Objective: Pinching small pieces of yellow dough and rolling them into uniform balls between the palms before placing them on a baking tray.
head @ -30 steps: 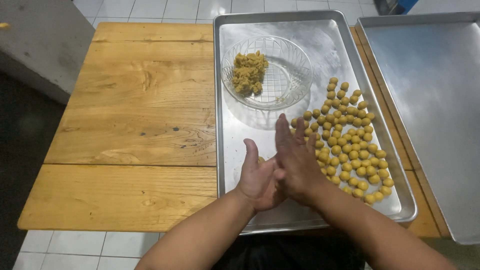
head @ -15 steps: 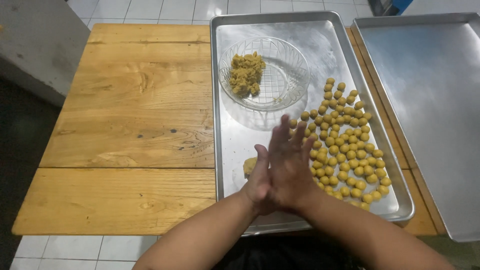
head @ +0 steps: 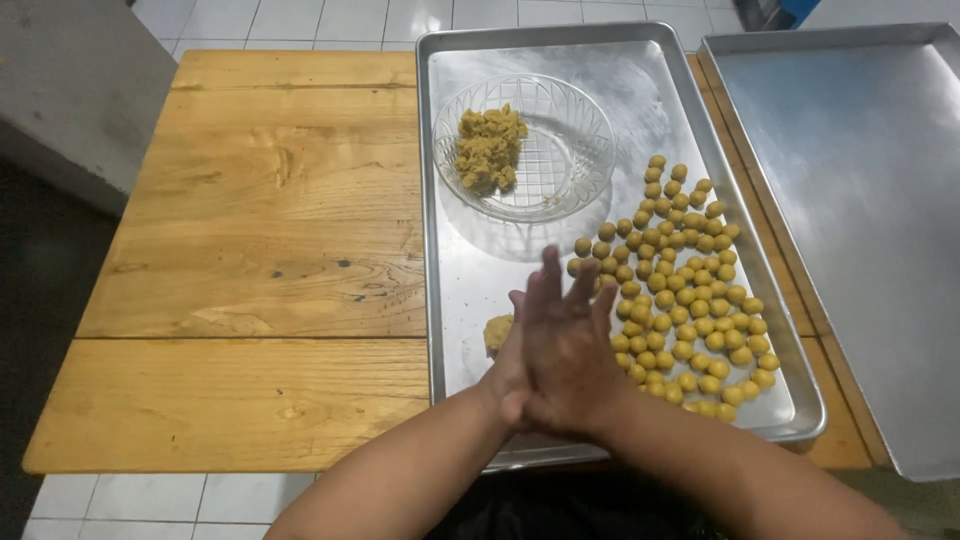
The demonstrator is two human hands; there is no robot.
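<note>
This looks like a kitchen where food is made. A wooden table stands on a white tile floor. Two big metal trays lie on it. One holds a glass bowl of dough and many little dough balls.

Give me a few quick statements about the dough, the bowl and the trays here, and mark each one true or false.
1. The glass bowl stands on the wooden table. False: it stands in the left tray.
2. The bowl holds a lump of dough. True.
3. The right hand lies over the left hand, palms together. True.
4. The dough balls fill the right tray. False: they lie in the left tray.
5. A small dough piece lies beside the hands. True.
</note>
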